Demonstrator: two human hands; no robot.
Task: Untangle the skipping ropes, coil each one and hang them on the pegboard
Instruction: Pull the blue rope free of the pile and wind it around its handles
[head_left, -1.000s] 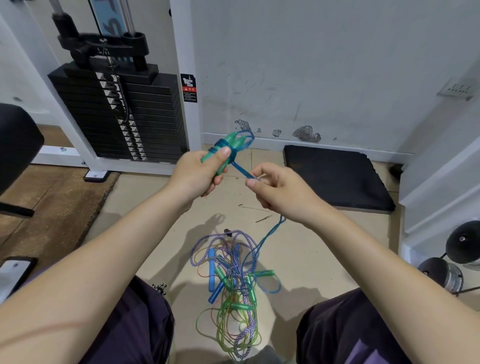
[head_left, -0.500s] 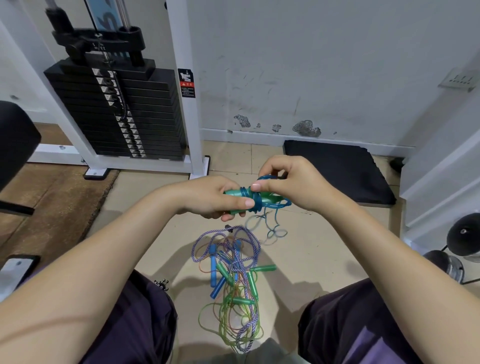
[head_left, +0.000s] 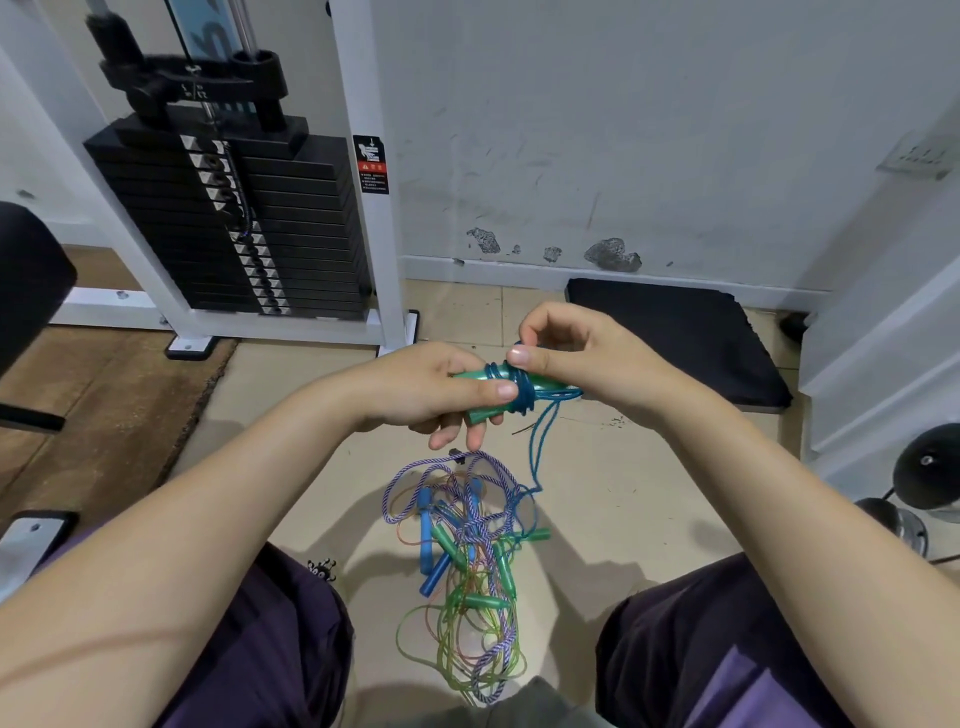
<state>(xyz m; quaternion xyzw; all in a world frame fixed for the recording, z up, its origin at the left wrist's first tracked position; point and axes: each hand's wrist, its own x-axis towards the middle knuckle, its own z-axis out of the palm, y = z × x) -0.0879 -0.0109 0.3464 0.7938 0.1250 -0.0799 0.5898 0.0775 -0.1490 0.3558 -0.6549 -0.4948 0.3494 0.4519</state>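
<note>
My left hand (head_left: 441, 387) grips a pair of green handles (head_left: 480, 376) held level in front of me, with the blue rope (head_left: 522, 392) wound round them in several turns. My right hand (head_left: 576, 358) pinches the blue rope at the top of the wraps, thumb and fingers curled over it. A loose length of blue rope (head_left: 540, 447) hangs down to a tangled pile of skipping ropes (head_left: 470, 551) on the floor between my knees: purple braided, green and orange cords with blue and green handles. No pegboard is in view.
A white-framed weight stack machine (head_left: 234, 218) stands at the back left. A black mat (head_left: 675, 332) lies against the wall at the right. A dumbbell (head_left: 924, 478) sits at the far right. A black padded seat (head_left: 26, 280) juts in at the left edge.
The handles came down from an upright hold to a level one. My right hand moved from pulling the rope taut to pinching it at the wraps on the handles.
</note>
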